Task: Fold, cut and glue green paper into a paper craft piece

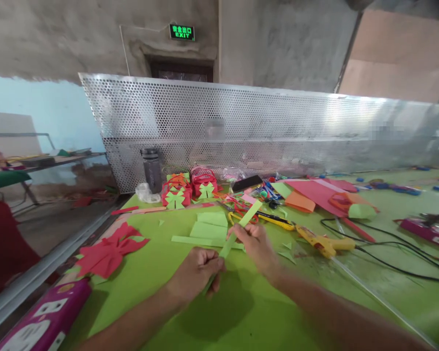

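Your left hand (198, 269) and right hand (256, 243), fingers (243, 235) closed, pinch light-green paper strip (250, 213) slantwise above green table (141, 287); yellow glue gun (322, 243) lies at right, red flower (108, 249) at left.

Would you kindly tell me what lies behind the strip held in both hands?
Pale green paper and the green table show beyond the strip; what it covers cannot be seen.

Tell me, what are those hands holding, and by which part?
A light green strip: the left hand pinches it toward its near end, and the right hand grips it further along, leaving the far end sticking out.
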